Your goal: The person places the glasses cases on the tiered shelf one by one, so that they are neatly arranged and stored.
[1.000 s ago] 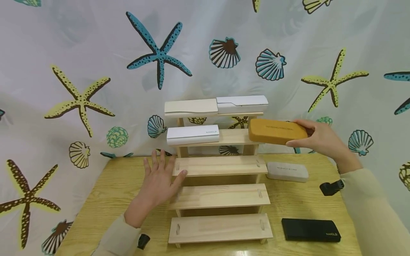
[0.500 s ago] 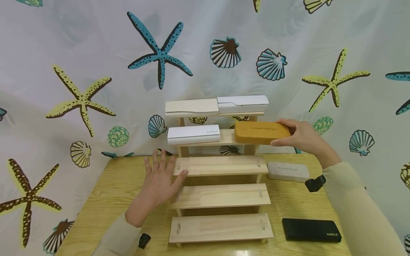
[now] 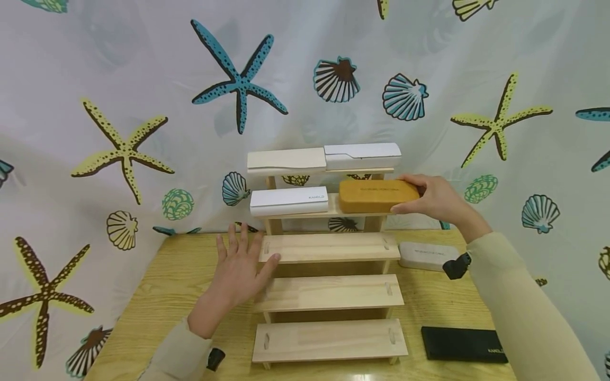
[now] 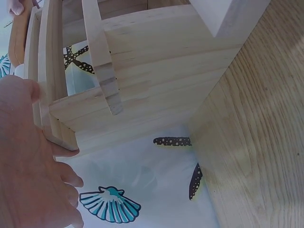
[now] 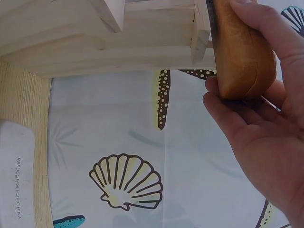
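Gripping, with the right hand (image 3: 436,198) curled thumb-to-fingers round one end, a long, rounded, smooth orange case (image 3: 374,197), right of centre in the head view. Held at the right part of the second-from-top board of a pale wooden tiered stand (image 3: 329,247); can't tell if already bearing weight there. Gripped at the right end only, likely to leave the underside free for the board. Lined lengthwise near, but apart from, a white lettered case (image 3: 288,202), probably to fit two per tier, as with a cream flap case (image 3: 286,160) and white notched-flap case (image 3: 363,155) touching end to end up top. Touching the stand's left end, centre-left, with the left hand (image 3: 238,270) spread, fingers straight, holding nothing; likely steadying. See also, lower right on the wood-grain table (image 3: 181,270), a pale grey rounded case (image 3: 424,255) and flat black case (image 3: 457,344), apart, perhaps set for right-side reach.
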Demonstrator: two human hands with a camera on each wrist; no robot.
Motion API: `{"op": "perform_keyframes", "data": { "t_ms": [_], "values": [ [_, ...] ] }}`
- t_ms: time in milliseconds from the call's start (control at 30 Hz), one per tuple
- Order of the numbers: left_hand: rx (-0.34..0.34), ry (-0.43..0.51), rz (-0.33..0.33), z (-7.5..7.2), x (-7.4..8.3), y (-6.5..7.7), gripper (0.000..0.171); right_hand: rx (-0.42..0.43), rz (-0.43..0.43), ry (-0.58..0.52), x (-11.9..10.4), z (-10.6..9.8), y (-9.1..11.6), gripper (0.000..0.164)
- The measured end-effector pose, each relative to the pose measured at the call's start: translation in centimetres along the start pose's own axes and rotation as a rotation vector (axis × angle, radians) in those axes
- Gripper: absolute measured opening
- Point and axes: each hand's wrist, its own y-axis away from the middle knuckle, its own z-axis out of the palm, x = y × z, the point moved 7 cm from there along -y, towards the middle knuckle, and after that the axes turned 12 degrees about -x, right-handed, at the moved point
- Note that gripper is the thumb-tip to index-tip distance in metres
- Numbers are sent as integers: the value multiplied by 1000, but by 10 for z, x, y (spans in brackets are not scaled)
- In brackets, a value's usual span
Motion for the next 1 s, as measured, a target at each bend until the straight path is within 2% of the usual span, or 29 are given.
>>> {"op": "perform_keyframes", "data": {
  "t_ms": [533, 1000],
  "values": [
    [15, 1, 5, 2, 0, -1, 83, -27, 17, -15, -4, 9, -13, 88],
    [7, 2, 2, 0, 1, 1, 83, -58, -10, -19, -8, 15, -18, 92]
  ]
}}
